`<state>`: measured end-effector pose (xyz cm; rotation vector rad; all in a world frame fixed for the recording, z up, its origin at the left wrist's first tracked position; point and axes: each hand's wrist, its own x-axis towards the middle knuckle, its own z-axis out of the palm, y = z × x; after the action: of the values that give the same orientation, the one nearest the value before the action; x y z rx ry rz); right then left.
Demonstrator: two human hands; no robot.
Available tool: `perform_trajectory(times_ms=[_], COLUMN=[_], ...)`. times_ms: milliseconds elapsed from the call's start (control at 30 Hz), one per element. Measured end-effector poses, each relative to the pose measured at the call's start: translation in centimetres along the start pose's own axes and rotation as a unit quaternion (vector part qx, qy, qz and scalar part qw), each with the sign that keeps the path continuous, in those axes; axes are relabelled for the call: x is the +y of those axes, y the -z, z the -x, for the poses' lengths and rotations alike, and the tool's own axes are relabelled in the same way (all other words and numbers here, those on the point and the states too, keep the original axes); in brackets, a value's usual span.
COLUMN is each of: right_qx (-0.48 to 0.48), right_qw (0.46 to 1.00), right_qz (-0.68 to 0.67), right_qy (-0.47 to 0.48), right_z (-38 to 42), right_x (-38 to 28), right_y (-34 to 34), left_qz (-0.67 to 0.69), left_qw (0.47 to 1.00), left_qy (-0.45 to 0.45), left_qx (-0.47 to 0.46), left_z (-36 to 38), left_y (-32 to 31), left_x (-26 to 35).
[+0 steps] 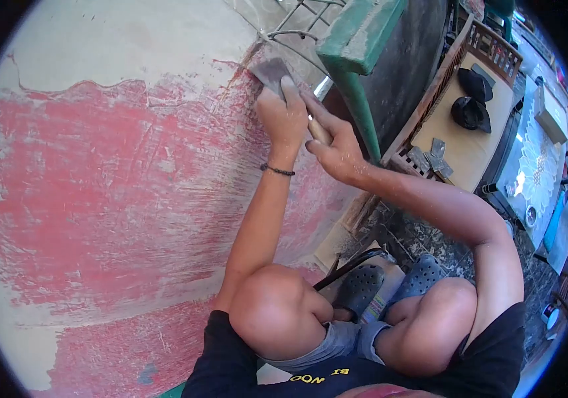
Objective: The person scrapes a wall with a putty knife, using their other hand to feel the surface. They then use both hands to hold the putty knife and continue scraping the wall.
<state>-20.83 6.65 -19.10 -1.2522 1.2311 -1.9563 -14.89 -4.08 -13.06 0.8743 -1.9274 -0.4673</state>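
A putty scraper with a wide metal blade and a wooden handle lies against the wall, whose red paint is streaked and partly worn to a pale layer. My right hand is closed around the handle. With a dark beaded bracelet at its wrist, my left hand grips the scraper near the blade, thumb along it. The blade's edge is at a brownish patch near the upper corner of the red area. Pale dust specks cover both hands.
A green post and a wire rack stand close beyond my hands. On the right, a cushioned wooden bench holds black caps and grey flat pieces. A table with a lace cloth stands farther right.
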Motion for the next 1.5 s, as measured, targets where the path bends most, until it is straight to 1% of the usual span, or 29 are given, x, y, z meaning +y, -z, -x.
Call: perform_trajectory(times_ms=[67,167,233,267,333,367,433,500,567,633,667,767,833,933,1033,1067,1133,1233,1333,1367,1433,1500], right_qx=[0.008,-0.007,-0.041,-0.058,-0.024,-0.012,-0.021,-0.022,-0.017,-0.039,-0.05,-0.027,-0.03,-0.039,-0.037,-0.039,-0.023,-0.029,-0.042,-0.046,-0.061,-0.052], right_qw=[1.0,1.0,0.997,0.995,0.998,0.999,0.996,0.995,0.997,0.995,0.992,0.995,0.995,0.995,0.995,0.995,0.995,0.994,0.993,0.992,0.989,0.99], right_qz=[0.02,0.011,0.039,0.049,0.034,0.027,0.039,0.054,0.068,0.062,0.058,0.044,0.046,0.067,0.058,0.05,0.063,0.064,0.082,0.091,0.089,0.09], right_qy=[0.015,0.008,-0.043,-0.072,-0.048,-0.039,-0.082,-0.08,-0.029,-0.074,-0.098,-0.088,-0.083,-0.069,-0.072,-0.074,-0.079,-0.083,-0.075,-0.071,-0.097,-0.09], right_z=[-0.6,0.5,1.0,1.3,0.2,0.0,-0.2,0.1,0.9,1.0,1.1,-0.2,-0.3,0.6,1.0,0.7,-0.5,-0.9,0.3,0.8,0.8,0.5], right_x=[-0.5,0.4,0.0,-0.1,0.0,0.0,-1.0,-0.9,0.4,-0.3,-0.5,-0.6,-0.8,-0.8,-0.6,-0.7,-1.6,-2.1,-1.5,-1.1,-1.8,-1.9], right_y=[0.2,0.8,1.6,1.7,1.4,1.2,1.4,1.5,1.6,1.8,1.7,1.4,1.4,1.5,1.5,1.4,1.4,1.7,1.6,1.5,1.6,1.6], left_qz=[0.0,0.017,0.046,0.013,-0.057,-0.031,0.029,0.051,0.072,0.088,0.083,0.074,0.086,0.049,0.11,0.07,-0.013,0.095,0.074,0.089,0.114,0.082], left_qw=[1.0,1.0,0.998,1.0,0.998,0.999,0.998,0.998,0.997,0.995,0.996,0.996,0.995,0.997,0.99,0.995,0.998,0.991,0.996,0.995,0.991,0.994], left_qy=[0.004,0.019,0.032,0.011,-0.019,-0.013,-0.006,0.003,0.015,0.038,0.034,0.035,0.027,0.035,0.067,0.046,0.012,0.042,0.023,0.037,0.064,0.053], left_qx=[-0.012,-0.017,-0.01,-0.013,-0.014,-0.03,-0.052,-0.035,-0.024,-0.023,-0.029,-0.042,-0.049,-0.038,-0.055,-0.059,-0.06,-0.085,-0.037,-0.034,-0.035,-0.044], left_z=[-0.3,0.9,2.3,2.0,1.2,0.9,0.1,0.8,1.6,2.5,2.0,0.9,0.2,1.4,1.8,1.5,0.2,-0.6,1.0,1.3,1.7,1.2], left_y=[0.2,0.1,0.0,-0.2,-0.2,-0.1,-0.3,-0.4,-0.7,-0.6,-0.9,-0.9,-0.6,0.0,-0.1,-0.2,0.4,-0.3,-0.1,-0.2,-0.2,-0.2], left_x=[-0.1,0.2,0.2,-0.1,0.3,0.4,0.6,0.3,-0.1,-0.5,-1.0,-1.6,0.1,0.7,0.0,-0.3,1.1,0.6,1.0,0.7,0.2,0.3])
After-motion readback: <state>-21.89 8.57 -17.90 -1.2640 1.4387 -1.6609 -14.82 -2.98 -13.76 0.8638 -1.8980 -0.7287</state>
